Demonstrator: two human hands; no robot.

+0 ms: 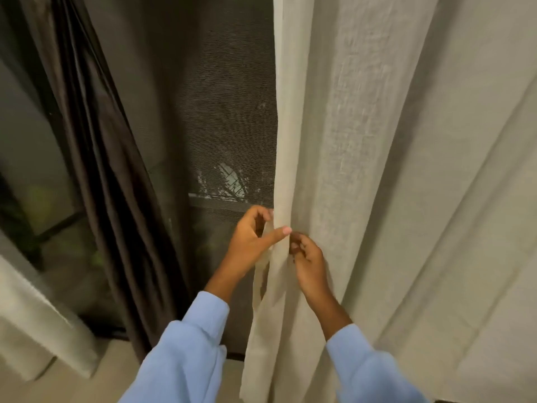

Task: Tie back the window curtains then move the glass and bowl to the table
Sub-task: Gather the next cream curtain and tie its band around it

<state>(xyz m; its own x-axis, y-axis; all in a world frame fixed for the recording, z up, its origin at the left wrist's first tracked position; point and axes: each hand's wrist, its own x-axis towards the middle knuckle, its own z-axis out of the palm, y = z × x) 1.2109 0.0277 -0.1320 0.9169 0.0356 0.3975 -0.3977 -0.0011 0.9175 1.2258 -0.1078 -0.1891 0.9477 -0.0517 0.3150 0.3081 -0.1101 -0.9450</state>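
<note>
A: Quick, where's the curtain relative to the hands?

B: The beige curtain [363, 170] hangs straight ahead with its long axis vertical. Both hands are on its inner edge, at the same height. The left hand [252, 239] is on the window side, the right hand [308, 257] on the cloth side. They are just beside each other, almost touching.

A: Grip?

B: The left thumb lies across the front of the gathered edge, with the fingers curled behind it, so it is holding the curtain. The tie strip [258, 286] dangles down below that hand. The right fingers are curled into the fold. I can't tell if they pinch the strip or only cloth.

A: Arms?

B: Both forearms reach up and forward, in blue sleeves [191, 353].

A: Next move?

B: Probably wrapping the strip sideways around the bunch. The left hand is nearer the strip.

A: Glass, bowl?

B: Not in view. The dark curtain [96, 141] is off to the left, well apart.
</note>
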